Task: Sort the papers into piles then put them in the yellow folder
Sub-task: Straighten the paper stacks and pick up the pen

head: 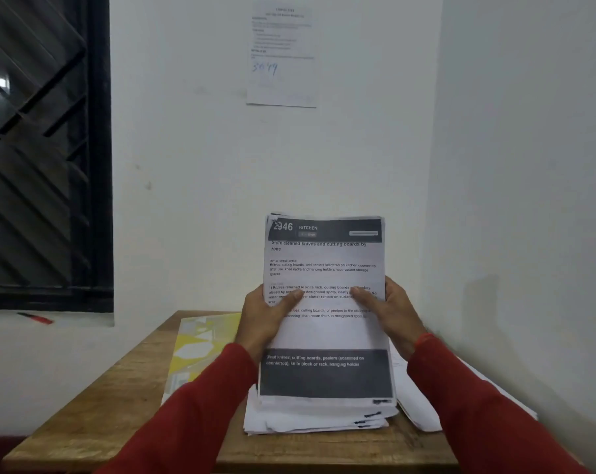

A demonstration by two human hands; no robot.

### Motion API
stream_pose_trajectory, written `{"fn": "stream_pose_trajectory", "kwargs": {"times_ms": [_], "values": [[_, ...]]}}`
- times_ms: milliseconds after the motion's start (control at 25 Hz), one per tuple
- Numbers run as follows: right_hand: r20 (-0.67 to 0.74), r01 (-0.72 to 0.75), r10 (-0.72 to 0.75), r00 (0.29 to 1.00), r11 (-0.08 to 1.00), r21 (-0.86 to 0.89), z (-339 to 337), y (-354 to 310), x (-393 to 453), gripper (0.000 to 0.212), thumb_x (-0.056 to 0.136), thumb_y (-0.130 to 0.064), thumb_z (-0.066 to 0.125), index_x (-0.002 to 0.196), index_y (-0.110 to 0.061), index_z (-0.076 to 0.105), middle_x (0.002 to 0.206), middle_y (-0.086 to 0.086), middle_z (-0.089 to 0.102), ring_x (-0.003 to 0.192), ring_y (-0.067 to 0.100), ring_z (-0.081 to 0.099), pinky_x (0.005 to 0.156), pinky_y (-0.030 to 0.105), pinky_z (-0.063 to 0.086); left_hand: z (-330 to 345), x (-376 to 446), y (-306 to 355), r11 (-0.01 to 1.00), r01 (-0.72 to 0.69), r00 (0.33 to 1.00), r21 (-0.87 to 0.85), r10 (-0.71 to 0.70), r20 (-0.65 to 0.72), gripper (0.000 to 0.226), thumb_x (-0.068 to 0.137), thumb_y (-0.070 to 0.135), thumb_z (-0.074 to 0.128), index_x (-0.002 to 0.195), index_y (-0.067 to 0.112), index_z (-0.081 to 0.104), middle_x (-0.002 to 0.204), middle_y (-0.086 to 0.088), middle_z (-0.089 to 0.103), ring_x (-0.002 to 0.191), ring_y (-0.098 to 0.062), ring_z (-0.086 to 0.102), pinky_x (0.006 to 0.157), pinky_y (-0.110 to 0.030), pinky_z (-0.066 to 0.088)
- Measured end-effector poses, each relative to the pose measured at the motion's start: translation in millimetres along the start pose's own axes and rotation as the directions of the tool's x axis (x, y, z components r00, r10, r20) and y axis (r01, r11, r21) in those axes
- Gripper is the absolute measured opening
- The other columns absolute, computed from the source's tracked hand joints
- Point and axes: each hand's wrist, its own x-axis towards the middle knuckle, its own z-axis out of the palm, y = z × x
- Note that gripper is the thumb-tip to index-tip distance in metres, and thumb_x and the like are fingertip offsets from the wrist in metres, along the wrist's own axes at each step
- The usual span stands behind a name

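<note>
Head view. A stack of white printed paper sheets [325, 323], the top sheet carrying a dark header band marked "2946 KITCHEN" and a dark footer band, is held upright above the near centre of a brown wooden table [118, 401]. The left hand [267, 319] grasps the stack's left edge, thumb across the printed face; the right hand [389, 314] grasps the right edge in the same way. Both forearms wear red sleeves [201, 405]. The stack's lower edge meets a loose pile of white sheets [310, 422] lying on the table, with further white sheets [416, 405] spread to the right. A yellow folder with white and grey shapes [201, 350] lies flat on the table, left of the held stack. On the far white wall hangs a printed notice with blue handwriting [281, 56]. At far left, a black-framed window [47, 148]; a red pen [35, 318] rests on its sill.
</note>
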Motion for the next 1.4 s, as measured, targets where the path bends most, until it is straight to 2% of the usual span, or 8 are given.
{"fn": "stream_pose_trajectory", "kwargs": {"times_ms": [120, 200, 520, 720, 880, 1080, 1200, 1400], "values": [[0.028, -0.024, 0.024, 0.999, 1.0, 0.001, -2.5, 2.1, 8.4, 0.03, 0.092, -0.005, 0.067, 0.122, -0.007, 0.063, 0.113, 0.009, 0.075, 0.104, 0.031, 0.071, 0.087, 0.038, 0.059, -10.5, 17.6, 9.7, 0.99, 0.137, 0.982, -0.02, -0.133, 0.133, 0.028, 0.091, 0.013, 0.071, 0.117, 0.007, 0.067, 0.11, -0.01, 0.076, 0.101, -0.029, 0.073, 0.089, -0.044, 0.059], [0.034, -0.033, 0.033, 0.999, 0.999, 0.017, -1.4, 9.0, 8.7, 0.03, 0.092, -0.004, 0.067, 0.122, -0.006, 0.063, 0.113, 0.01, 0.075, 0.102, 0.03, 0.072, 0.084, 0.037, 0.059, -14.6, 30.5, 14.9, 0.992, 0.122, 0.98, -0.013, -0.119, 0.159, 0.029, 0.093, 0.01, 0.068, 0.122, 0.008, 0.064, 0.114, -0.012, 0.074, 0.103, -0.031, 0.072, 0.091, -0.046, 0.057], [-0.008, 0.054, -0.054, 0.999, 0.998, -0.014, -3.3, 6.9, 15.8, 0.024, 0.092, -0.006, 0.067, 0.115, -0.011, 0.064, 0.108, 0.004, 0.076, 0.096, 0.021, 0.074, 0.075, 0.027, 0.059, -2.9, 41.7, 26.4, 0.937, -0.317, 0.948, 0.145, 0.312, 0.061, 0.038, 0.095, 0.022, 0.067, 0.128, 0.029, 0.051, 0.117, 0.003, 0.07, 0.103, -0.021, 0.071, 0.084, -0.05, 0.061], [0.013, 0.044, -0.043, 0.999, 0.999, -0.029, -6.5, 11.0, 6.8, 0.027, 0.092, -0.007, 0.066, 0.118, -0.012, 0.063, 0.111, 0.004, 0.076, 0.099, 0.022, 0.073, 0.079, 0.031, 0.061, 5.8, 31.4, 41.1, 0.876, -0.458, 0.889, 0.154, 0.455, 0.055, 0.058, 0.094, 0.005, 0.066, 0.142, 0.026, 0.04, 0.12, 0.033, 0.057, 0.111, -0.012, 0.066, 0.083, -0.035, 0.061], [0.017, 0.048, -0.047, 0.999, 0.999, -0.018, -6.7, 8.7, 4.3, 0.028, 0.092, -0.008, 0.067, 0.119, -0.011, 0.062, 0.112, 0.005, 0.075, 0.1, 0.025, 0.073, 0.08, 0.034, 0.061, 6.5, 31.9, 43.7, 0.853, -0.494, 0.869, 0.169, 0.493, 0.049, 0.054, 0.091, 0.006, 0.07, 0.134, 0.025, 0.045, 0.116, 0.02, 0.063, 0.106, -0.019, 0.068, 0.085, -0.046, 0.061], [0.034, 0.041, -0.04, 0.999, 0.999, -0.025, -7.2, 6.3, 3.7, 0.032, 0.091, -0.009, 0.068, 0.122, -0.01, 0.06, 0.113, 0.006, 0.074, 0.1, 0.025, 0.073, 0.079, 0.033, 0.061, 3.3, 34.3, 52.9, 0.806, -0.551, 0.831, 0.214, 0.553, 0.058, 0.052, 0.088, 0.005, 0.073, 0.131, 0.024, 0.05, 0.112, 0.021, 0.063, 0.097, -0.018, 0.069, 0.081, -0.04, 0.062], [0.04, 0.046, -0.044, 0.998, 0.998, -0.043, -6.1, 5.0, 4.1, 0.033, 0.09, -0.013, 0.069, 0.121, -0.012, 0.059, 0.113, 0.006, 0.074, 0.099, 0.026, 0.073, 0.08, 0.036, 0.061, -0.5, 38.4, 50.7, 0.81, -0.55, 0.833, 0.207, 0.551, 0.058, 0.041, 0.086, 0.01, 0.077, 0.118, 0.02, 0.053, 0.109, 0.0, 0.068, 0.093, -0.024, 0.072, 0.076, -0.047, 0.062], [0.028, 0.063, -0.061, 0.998, 0.997, -0.047, -0.7, 0.1, 4.2, 0.035, 0.089, -0.019, 0.069, 0.122, -0.011, 0.06, 0.112, 0.006, 0.074, 0.099, 0.025, 0.072, 0.082, 0.037, 0.061, 0.4, 36.8, 54.8, 0.841, -0.524, 0.85, 0.137, 0.527, 0.015, 0.04, 0.086, 0.01, 0.078, 0.114, 0.023, 0.052, 0.102, -0.013, 0.071, 0.085, -0.023, 0.074, 0.068, -0.033, 0.06]]}}
